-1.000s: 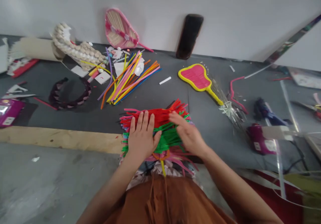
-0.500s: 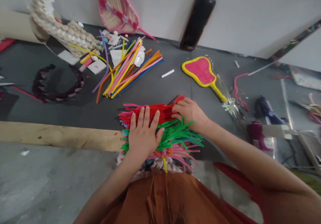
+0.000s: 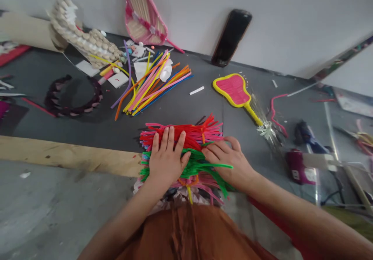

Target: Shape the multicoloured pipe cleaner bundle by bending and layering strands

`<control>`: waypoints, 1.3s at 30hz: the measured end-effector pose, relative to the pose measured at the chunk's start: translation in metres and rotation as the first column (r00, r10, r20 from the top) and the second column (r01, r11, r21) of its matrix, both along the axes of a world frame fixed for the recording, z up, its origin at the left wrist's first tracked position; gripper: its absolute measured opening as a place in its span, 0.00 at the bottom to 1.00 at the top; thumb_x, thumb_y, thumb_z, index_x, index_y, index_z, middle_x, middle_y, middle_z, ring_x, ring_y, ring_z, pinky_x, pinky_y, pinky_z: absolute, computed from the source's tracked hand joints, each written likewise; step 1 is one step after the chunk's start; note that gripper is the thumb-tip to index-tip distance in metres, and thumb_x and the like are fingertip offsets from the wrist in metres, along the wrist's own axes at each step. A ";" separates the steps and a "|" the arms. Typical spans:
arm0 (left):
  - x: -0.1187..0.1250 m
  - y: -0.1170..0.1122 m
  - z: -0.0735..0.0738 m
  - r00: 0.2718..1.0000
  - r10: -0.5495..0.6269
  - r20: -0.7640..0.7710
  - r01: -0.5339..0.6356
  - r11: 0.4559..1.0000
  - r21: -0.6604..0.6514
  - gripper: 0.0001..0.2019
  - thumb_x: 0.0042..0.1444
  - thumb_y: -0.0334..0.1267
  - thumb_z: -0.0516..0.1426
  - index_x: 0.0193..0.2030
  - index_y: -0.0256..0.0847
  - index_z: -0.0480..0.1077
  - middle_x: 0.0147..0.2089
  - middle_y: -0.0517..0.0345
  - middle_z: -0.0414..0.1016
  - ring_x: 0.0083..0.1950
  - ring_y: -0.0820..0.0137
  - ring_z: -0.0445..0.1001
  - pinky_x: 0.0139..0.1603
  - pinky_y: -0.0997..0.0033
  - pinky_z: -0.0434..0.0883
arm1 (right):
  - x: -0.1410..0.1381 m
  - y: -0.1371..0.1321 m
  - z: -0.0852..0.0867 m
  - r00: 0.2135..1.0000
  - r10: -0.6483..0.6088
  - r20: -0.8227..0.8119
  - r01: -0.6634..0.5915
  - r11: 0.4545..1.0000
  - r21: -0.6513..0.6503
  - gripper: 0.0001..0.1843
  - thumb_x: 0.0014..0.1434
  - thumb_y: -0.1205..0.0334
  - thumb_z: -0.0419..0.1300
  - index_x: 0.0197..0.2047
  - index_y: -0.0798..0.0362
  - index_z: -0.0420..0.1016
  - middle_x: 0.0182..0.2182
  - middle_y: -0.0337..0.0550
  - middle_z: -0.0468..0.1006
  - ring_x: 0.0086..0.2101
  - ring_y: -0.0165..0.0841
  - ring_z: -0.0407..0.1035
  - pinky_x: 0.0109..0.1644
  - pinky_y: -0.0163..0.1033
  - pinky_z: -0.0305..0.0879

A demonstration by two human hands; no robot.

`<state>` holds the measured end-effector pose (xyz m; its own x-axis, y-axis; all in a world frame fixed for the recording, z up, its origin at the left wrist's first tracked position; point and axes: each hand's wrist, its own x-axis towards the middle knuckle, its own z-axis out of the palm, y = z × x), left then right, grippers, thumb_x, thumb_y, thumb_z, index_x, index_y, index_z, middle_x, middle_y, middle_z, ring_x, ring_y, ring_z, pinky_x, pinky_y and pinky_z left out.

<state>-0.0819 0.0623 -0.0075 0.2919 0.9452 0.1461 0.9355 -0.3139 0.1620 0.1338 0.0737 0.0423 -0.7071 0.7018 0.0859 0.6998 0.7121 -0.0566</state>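
Note:
Layered bundles of fuzzy pipe cleaners lie at the table's front edge: red pipe cleaners [image 3: 190, 136] farthest, green pipe cleaners [image 3: 194, 166] in the middle, pink pipe cleaners [image 3: 206, 180] nearest me. My left hand [image 3: 166, 159] rests flat across the red and green layers, fingers stretched out. At the right end, my right hand [image 3: 231, 162] has its fingers curled around green strands, some sticking out past the knuckles. Its fingertips are partly hidden among the strands. An orange pipe cleaner [image 3: 203, 135] crosses the red bundle near its right end.
Loose coloured pipe cleaners [image 3: 154, 85] lie beyond my hands. A yellow-rimmed pink paddle shape [image 3: 234, 89] is to the right, and a phone [image 3: 231, 36] leans on the wall. A dark braided ring [image 3: 72, 110] lies left; a purple tool [image 3: 297, 166] stands right.
My right hand has left the far red strands and come nearer me, onto the green ones, whose ends now bend down toward me. My left hand stays in place. The view has shifted slightly.

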 end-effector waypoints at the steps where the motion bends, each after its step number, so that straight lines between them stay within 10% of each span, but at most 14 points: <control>1: 0.000 0.000 0.000 1.000 -0.001 -0.007 0.001 1.000 0.005 0.30 0.66 0.50 0.51 0.70 0.37 0.61 0.71 0.27 0.55 0.73 0.45 0.54 0.70 0.38 0.52 | 0.000 -0.003 -0.003 0.999 -0.014 -0.030 0.013 1.000 -0.023 0.10 0.67 0.68 0.54 0.49 0.53 0.74 0.44 0.45 0.82 0.44 0.39 0.68 0.58 0.50 0.48; 8: 0.000 0.001 0.001 0.999 -0.019 -0.050 0.018 1.000 -0.012 0.31 0.65 0.51 0.52 0.70 0.36 0.60 0.72 0.26 0.54 0.74 0.44 0.53 0.71 0.37 0.51 | -0.004 0.034 -0.005 0.976 -0.212 -0.049 0.163 0.864 -0.475 0.07 0.66 0.60 0.57 0.41 0.51 0.76 0.42 0.45 0.82 0.47 0.39 0.71 0.48 0.44 0.55; 14: 0.000 0.001 0.002 0.998 -0.014 -0.055 0.012 0.999 -0.041 0.32 0.65 0.51 0.52 0.71 0.36 0.59 0.72 0.27 0.53 0.74 0.44 0.52 0.71 0.37 0.49 | -0.016 0.068 0.030 0.963 -0.018 0.269 0.193 0.743 -0.641 0.08 0.64 0.59 0.59 0.43 0.51 0.77 0.39 0.43 0.84 0.43 0.39 0.76 0.46 0.42 0.55; 20: 0.000 0.000 0.003 0.998 -0.011 -0.066 0.006 0.998 -0.067 0.31 0.67 0.52 0.49 0.71 0.37 0.58 0.73 0.29 0.52 0.74 0.45 0.51 0.72 0.38 0.48 | -0.009 0.069 0.018 0.850 -0.177 0.496 0.363 0.879 -0.308 0.16 0.68 0.54 0.54 0.42 0.54 0.80 0.37 0.54 0.84 0.43 0.45 0.76 0.50 0.51 0.55; 23: 0.000 0.001 0.006 0.996 -0.013 -0.094 0.003 0.995 -0.101 0.31 0.67 0.52 0.49 0.71 0.37 0.57 0.73 0.29 0.53 0.75 0.46 0.51 0.72 0.38 0.47 | 0.013 0.073 0.011 0.852 -0.225 0.474 0.401 0.862 -0.311 0.15 0.67 0.54 0.54 0.46 0.51 0.80 0.40 0.51 0.84 0.44 0.44 0.76 0.50 0.49 0.60; 26: 0.004 0.006 0.019 0.984 -0.037 -0.172 0.008 0.986 -0.166 0.31 0.67 0.50 0.50 0.71 0.35 0.58 0.73 0.32 0.53 0.75 0.46 0.51 0.72 0.36 0.43 | 0.037 0.087 0.025 0.937 -0.177 0.302 0.305 0.837 -0.454 0.16 0.64 0.54 0.58 0.53 0.47 0.77 0.45 0.45 0.83 0.44 0.41 0.76 0.46 0.44 0.66; 29: 0.012 0.016 0.038 0.949 -0.148 -0.277 0.083 0.969 -0.234 0.30 0.66 0.45 0.52 0.69 0.28 0.59 0.74 0.34 0.51 0.76 0.49 0.47 0.75 0.40 0.37 | 0.031 0.098 0.042 0.966 -0.252 0.063 0.259 0.947 -0.190 0.19 0.67 0.61 0.52 0.58 0.52 0.73 0.54 0.49 0.78 0.54 0.44 0.71 0.55 0.47 0.65; 32: 0.020 0.025 0.049 0.918 -0.219 -0.330 0.114 0.944 -0.310 0.32 0.65 0.45 0.54 0.68 0.20 0.59 0.72 0.31 0.53 0.76 0.49 0.49 0.76 0.49 0.40 | -0.006 0.096 0.040 0.997 -0.029 0.070 0.044 0.974 -0.222 0.19 0.67 0.63 0.54 0.59 0.58 0.71 0.55 0.54 0.77 0.56 0.42 0.68 0.60 0.47 0.61; 39: 0.010 0.014 0.013 0.990 -0.116 -0.085 0.094 0.970 -0.223 0.48 0.59 0.62 0.54 0.73 0.24 0.49 0.75 0.29 0.44 0.76 0.45 0.44 0.74 0.46 0.47 | -0.030 0.061 0.010 0.961 0.016 0.276 0.005 0.997 -0.074 0.12 0.67 0.61 0.56 0.44 0.57 0.78 0.39 0.52 0.81 0.42 0.44 0.70 0.51 0.50 0.59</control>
<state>-0.0723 0.0764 0.0056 0.3937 0.9145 -0.0936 0.9138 -0.3783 0.1475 0.1033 0.1342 0.0525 -0.7001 0.6948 -0.1644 0.6915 0.7172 0.0860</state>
